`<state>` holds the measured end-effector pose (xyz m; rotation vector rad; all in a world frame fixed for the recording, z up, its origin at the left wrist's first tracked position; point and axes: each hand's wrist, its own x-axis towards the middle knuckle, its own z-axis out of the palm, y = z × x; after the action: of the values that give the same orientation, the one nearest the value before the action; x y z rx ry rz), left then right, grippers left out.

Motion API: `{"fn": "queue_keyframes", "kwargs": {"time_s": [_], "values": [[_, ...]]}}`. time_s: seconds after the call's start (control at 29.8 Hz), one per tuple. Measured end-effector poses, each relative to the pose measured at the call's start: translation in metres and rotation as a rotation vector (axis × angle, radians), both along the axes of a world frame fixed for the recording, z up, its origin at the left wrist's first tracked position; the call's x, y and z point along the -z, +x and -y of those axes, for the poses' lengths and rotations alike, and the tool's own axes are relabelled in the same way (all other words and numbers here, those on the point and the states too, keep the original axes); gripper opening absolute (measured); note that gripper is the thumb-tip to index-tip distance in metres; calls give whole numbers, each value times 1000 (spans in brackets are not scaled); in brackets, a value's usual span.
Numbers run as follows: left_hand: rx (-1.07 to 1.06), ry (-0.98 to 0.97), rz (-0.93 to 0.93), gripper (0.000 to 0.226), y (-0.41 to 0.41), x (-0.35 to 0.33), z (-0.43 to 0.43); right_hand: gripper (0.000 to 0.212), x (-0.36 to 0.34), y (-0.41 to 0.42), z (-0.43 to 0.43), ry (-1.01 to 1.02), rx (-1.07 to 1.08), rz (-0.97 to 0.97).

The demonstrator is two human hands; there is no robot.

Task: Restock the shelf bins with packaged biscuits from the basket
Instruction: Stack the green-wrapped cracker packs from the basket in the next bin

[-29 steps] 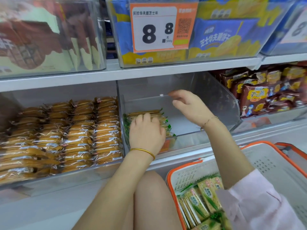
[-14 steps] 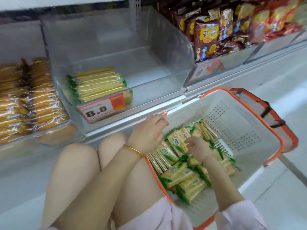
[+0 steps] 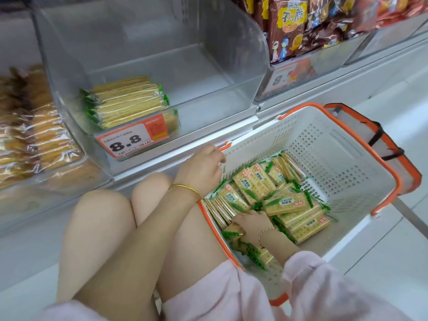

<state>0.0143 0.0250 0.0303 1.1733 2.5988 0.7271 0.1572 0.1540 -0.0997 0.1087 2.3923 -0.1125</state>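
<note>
Head view: right hand (image 3: 252, 224) buried in cracker packs (image 3: 287, 202) in basket (image 3: 342, 158), lower centre, grip unclear; left hand (image 3: 200, 169) loosely curled, empty, at rim, likely steadying it.

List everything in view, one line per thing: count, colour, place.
Clear bin: one, transparent, middle of the shelf.
Stacked biscuit packs: one stack, yellow and green, front left of the clear bin.
Price tag: one, white and orange, reads 8.8, on the bin's front.
Basket: one, white with orange rim, below the shelf.
Loose biscuit packs: many, yellow and green, in the basket.
Golden packs: many, left bin.
Red-brown packs: many, right bin.
Left hand: at the basket's rim.
Right hand: inside the basket, gripping packs.
</note>
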Motion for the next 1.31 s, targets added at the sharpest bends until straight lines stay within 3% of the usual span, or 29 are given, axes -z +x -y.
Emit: {"fn": "queue_keyframes", "kwargs": {"time_s": [0.07, 0.17, 0.3, 0.47, 0.5, 0.57, 0.67, 0.8, 0.87, 0.94, 1.01, 1.07, 1.21, 1.31], "values": [[-20, 23, 50, 30, 0, 2, 1, 36, -6, 0, -2, -55, 77, -80], [-97, 132, 231, 25, 1, 2, 1, 41, -33, -4, -7, -219, 311, -253], [-151, 219, 528, 15, 1, 2, 0, 39, -75, -10, -15, -728, 821, -542], [-42, 112, 711, 46, -1, 4, -2, 43, -110, -24, -20, -1207, 1096, -620], [-31, 121, 724, 42, -1, 3, -3, 44, -114, -27, -19, -1261, 1117, -617], [-38, 190, 733, 22, -1, 2, -3, 36, -122, -32, -13, -1301, 1128, -643], [-91, 281, 702, 21, -2, -2, -1, 11, -130, -37, -1, -1253, 1120, -696], [-204, 348, 732, 24, -5, -2, 3, 13, -129, -38, -1, -1301, 1274, -721], [-256, 379, 784, 23, -5, -3, 4, 11, -126, -36, -5, -1136, 1366, -858], [-261, 373, 826, 20, -5, -2, 3, 17, -129, -34, -4, -998, 1211, -1115], [-251, 334, 833, 16, -5, -2, 2, 31, -128, -35, -2, -795, 772, -1341], [-253, 321, 847, 13, -8, -1, 1, 37, -115, -38, -2, -557, 404, -1404], [-303, 360, 980, 20, -8, -5, 0, 53, -97, -37, 3, -541, 324, -1392], [-278, 370, 1032, 22, -7, -11, 1, 51, -96, -36, 7, -564, 269, -1321]]}}
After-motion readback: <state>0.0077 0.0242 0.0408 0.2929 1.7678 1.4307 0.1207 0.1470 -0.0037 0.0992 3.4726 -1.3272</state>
